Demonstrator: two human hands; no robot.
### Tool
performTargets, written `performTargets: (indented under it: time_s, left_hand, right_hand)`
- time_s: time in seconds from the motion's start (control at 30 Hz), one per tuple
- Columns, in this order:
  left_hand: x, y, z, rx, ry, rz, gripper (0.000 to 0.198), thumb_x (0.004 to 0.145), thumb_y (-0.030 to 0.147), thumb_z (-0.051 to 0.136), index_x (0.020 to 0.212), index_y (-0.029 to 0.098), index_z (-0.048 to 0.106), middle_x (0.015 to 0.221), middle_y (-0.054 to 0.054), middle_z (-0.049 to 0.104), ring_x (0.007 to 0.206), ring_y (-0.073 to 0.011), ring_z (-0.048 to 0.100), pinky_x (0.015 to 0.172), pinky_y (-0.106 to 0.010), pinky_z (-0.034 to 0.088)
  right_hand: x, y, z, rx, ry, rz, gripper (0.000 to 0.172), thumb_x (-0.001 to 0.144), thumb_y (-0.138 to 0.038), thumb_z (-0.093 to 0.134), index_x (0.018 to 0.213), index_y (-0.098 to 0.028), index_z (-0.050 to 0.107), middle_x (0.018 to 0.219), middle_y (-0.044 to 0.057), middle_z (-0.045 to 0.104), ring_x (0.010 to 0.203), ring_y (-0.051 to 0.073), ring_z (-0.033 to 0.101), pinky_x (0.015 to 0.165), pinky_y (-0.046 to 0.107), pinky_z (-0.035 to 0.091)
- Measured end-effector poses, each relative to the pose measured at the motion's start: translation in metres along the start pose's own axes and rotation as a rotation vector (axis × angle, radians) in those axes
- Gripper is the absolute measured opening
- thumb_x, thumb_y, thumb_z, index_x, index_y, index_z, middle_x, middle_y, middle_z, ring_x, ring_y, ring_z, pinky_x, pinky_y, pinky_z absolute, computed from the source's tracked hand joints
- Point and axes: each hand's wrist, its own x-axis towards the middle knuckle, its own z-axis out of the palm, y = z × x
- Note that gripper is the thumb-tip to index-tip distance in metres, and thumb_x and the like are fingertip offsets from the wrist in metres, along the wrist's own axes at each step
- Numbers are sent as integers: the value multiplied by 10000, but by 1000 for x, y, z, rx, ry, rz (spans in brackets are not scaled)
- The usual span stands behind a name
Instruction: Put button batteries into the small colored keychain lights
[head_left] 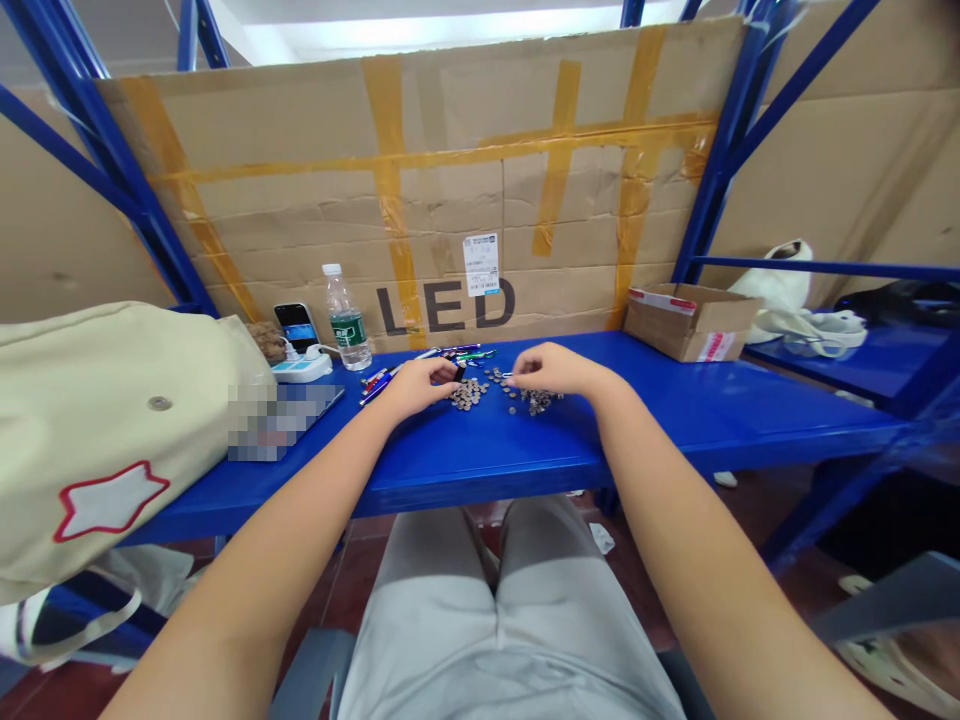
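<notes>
Items: small round metal discs (pixel 469 394), in two loose heaps, centre of frame, spread side to side on the blue shelf (pixel 697 425).
Left hand (pixel 420 388): fingers curled narrow beside a small dark piece (pixel 457 372), touching the left heap's edge; hold unclear.
Right hand (pixel 551 370): fingertips drawn narrow over the right heap; hold unclear.
Surroundings: pens (pixel 382 384) left of the left hand; water bottle (pixel 345 318) upper left of the heaps.

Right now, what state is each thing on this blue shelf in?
Left hand, resting on the shelf, fingers curled
Right hand, fingertips down among the discs
Small metal discs, loose and scattered
Plastic water bottle, upright, capped
Phone, screen lit
Cardboard box, flaps open
</notes>
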Motion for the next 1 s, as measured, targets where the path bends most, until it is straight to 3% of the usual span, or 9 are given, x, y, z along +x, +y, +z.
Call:
performTargets:
  time_s: [0.07, 0.23, 0.63, 0.87, 1.0]
  left_hand:
    - [0, 1, 0, 6, -7, -2, 256, 708, 299, 680, 932, 176, 668, 902, -45, 708, 794, -184, 649, 781, -331, 539]
    - [-1, 3, 0, 6, -29, -6, 246, 728, 269, 665, 949, 160, 664, 901, -45, 707, 784, -167, 648, 771, -315, 539]
    - [0, -1, 2, 13, -21, 18, 263, 725, 286, 674, 954, 158, 666, 919, -56, 705, 797, -172, 650, 773, -324, 537]
    - [0, 0, 2, 18, -31, 18, 273, 728, 304, 674, 958, 156, 670, 935, -60, 708, 816, -181, 653, 801, -335, 536]
    - [-1, 2, 2, 41, -26, 28, 265, 733, 305, 671, 955, 161, 671, 928, -55, 711, 811, -182, 651, 805, -341, 536]
  right_hand:
    - [-12, 7, -8, -8, -90, 58, 262, 714, -423, 652, 775, -176, 713, 751, 25, 694, 696, 152, 595, 616, 245, 417]
    - [-30, 12, -8, -4, -111, 68, 241, 699, -399, 655, 806, -201, 742, 817, 22, 721, 754, 166, 619, 657, 246, 443]
    - [-33, 8, 2, -36, -76, 77, 281, 662, -445, 673, 752, -180, 694, 725, 17, 662, 642, 135, 550, 580, 243, 386]
    - [-29, 12, 7, -84, -31, 178, 166, 684, -331, 634, 741, -178, 664, 701, 16, 657, 619, 131, 551, 556, 234, 378]
    - [-28, 13, 7, -70, -42, 143, 132, 701, -300, 616, 693, -177, 662, 655, 10, 644, 595, 128, 540, 561, 239, 371]
